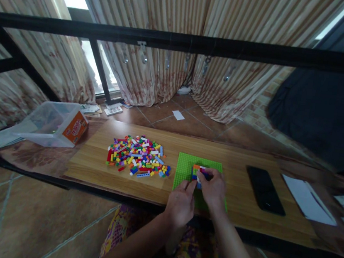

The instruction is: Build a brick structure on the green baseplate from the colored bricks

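Observation:
A green studded baseplate lies on the wooden tabletop in front of me. On it stands a small build of toy bricks in orange, blue, red, white and other colours. My right hand reaches over it from the right, thumb and forefinger closed on bricks at its top and side. From the front, my left hand bends its closed fingers against the near edge of the build. Whatever its fingertips hold is hidden. A heap of loose toy bricks in many colours spreads to the left of the baseplate.
A clear plastic bin with an orange label lies at the left end. On the right are a black phone and white papers. A black metal rail crosses ahead, with striped curtains behind.

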`<state>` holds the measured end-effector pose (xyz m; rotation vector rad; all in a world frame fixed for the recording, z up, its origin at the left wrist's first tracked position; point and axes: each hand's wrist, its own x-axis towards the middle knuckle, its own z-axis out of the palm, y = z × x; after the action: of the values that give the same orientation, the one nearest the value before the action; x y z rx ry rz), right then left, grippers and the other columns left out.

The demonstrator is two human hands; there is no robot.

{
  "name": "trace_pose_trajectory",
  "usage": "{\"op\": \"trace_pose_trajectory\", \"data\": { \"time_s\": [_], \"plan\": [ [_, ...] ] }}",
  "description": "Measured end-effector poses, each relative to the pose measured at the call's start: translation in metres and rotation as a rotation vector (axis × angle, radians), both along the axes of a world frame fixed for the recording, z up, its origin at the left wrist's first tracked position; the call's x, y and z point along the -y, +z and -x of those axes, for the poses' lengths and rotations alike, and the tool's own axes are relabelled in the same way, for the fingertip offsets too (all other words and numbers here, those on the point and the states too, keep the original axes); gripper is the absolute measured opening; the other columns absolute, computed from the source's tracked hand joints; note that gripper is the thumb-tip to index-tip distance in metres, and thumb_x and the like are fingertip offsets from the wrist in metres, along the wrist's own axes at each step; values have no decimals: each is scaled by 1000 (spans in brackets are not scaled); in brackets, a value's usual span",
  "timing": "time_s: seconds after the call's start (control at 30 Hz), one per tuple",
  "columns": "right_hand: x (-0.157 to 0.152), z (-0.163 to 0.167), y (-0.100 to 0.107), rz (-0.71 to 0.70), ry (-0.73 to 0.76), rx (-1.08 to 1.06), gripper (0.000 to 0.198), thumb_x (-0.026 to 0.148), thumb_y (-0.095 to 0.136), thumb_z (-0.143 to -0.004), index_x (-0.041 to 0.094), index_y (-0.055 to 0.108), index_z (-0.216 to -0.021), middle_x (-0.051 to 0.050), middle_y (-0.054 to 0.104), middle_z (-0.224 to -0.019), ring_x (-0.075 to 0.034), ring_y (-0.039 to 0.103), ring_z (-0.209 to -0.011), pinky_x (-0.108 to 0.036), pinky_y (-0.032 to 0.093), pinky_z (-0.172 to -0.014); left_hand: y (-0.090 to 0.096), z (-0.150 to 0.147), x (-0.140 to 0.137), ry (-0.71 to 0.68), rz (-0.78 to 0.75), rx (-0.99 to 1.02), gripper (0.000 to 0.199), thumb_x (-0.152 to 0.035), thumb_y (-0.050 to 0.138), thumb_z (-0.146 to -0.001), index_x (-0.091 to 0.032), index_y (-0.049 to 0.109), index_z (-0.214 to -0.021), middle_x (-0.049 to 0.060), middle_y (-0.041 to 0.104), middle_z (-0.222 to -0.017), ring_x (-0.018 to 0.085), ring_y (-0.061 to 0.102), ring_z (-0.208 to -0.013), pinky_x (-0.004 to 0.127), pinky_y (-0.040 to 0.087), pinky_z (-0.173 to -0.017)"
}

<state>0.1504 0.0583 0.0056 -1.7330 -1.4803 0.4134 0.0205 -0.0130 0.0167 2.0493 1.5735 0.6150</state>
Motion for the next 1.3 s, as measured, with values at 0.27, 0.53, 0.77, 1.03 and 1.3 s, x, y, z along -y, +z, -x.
{"op": "trace_pose_trajectory", "data": {
  "time_s": [0.27, 0.53, 0.77, 1.03, 1.3],
  "plan": [
    [-1, -15, -1, 76, 43, -188, 48, 57, 45, -84, 16, 70, -88, -12, 69, -90, -25, 60, -86, -39, 44, -81, 0, -1, 0, -38, -33, -145, 63, -19, 46, -84, -21, 30, -145, 11, 52, -115, 24, 56, -100, 37, 50, -87],
    [5, -11, -10, -76, 68, -139, 37, 48, 53, -81, 17, 69, -94, -11, 67, -94, -23, 59, -88, -39, 45, -85, 1, -3, -5, -82, -31, -262, 67, -15, 47, -82, -17, 28, -146, 12, 52, -113, 24, 56, -99, 37, 50, -85],
    [5, -12, -11, -91, 95, -106, 38, 50, 52, -81, 17, 68, -93, -12, 67, -94, -24, 59, -91, -41, 45, -88, 4, -4, -7, -87, -16, -266, 67, -14, 45, -82, -16, 27, -146, 13, 54, -112, 24, 57, -98, 36, 50, -83],
    [11, -22, 5, -25, 152, -51, 48, 56, 46, -82, 17, 68, -99, -12, 68, -95, -24, 61, -81, -38, 47, -76, 11, 2, 4, -79, -25, -140, 73, -21, 52, -80, -17, 26, -148, 16, 55, -120, 27, 57, -104, 38, 50, -87],
    [71, -72, 12, 118, -24, -68, 47, 59, 52, -75, 20, 70, -94, -14, 72, -97, -35, 65, -92, -43, 50, -76, 26, 113, -2, 485, -174, 1, 50, -19, 48, -86, -21, 44, -136, 10, 56, -124, 21, 56, -112, 34, 47, -97]
  ]
}}
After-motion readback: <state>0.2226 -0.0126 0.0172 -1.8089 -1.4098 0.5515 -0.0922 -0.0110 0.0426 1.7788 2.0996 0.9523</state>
